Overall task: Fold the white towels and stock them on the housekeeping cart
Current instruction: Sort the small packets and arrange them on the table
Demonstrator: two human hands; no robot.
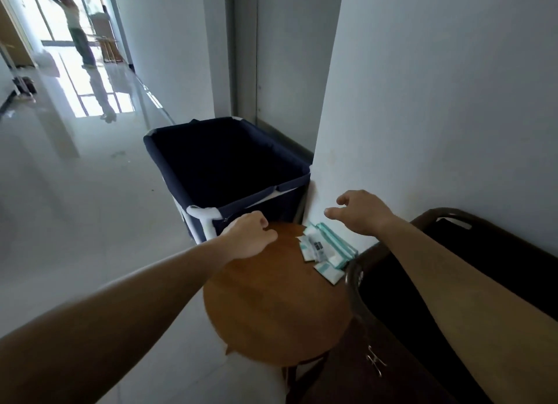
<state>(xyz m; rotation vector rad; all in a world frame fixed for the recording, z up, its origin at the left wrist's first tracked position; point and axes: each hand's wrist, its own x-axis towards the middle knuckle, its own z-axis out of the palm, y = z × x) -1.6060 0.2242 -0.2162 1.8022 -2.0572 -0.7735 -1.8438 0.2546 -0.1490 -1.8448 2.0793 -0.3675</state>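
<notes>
No white towel shows in this view. A dark blue fabric bin (169,159) on a white tube frame stands ahead against the wall, and its inside looks dark and bare. My left hand (249,236) hovers curled over the near corner of the bin and the far edge of a round wooden table (271,310), holding nothing that I can see. My right hand (360,212) is stretched out with fingers apart, just above and beyond a pile of small white and teal packets (324,251) on the table.
A dark wooden chair (489,261) with a curved frame stands at the right against the white wall (437,102). A shiny tiled corridor (75,192) runs off to the left. Far down it, a person (77,26) stands by a bright window.
</notes>
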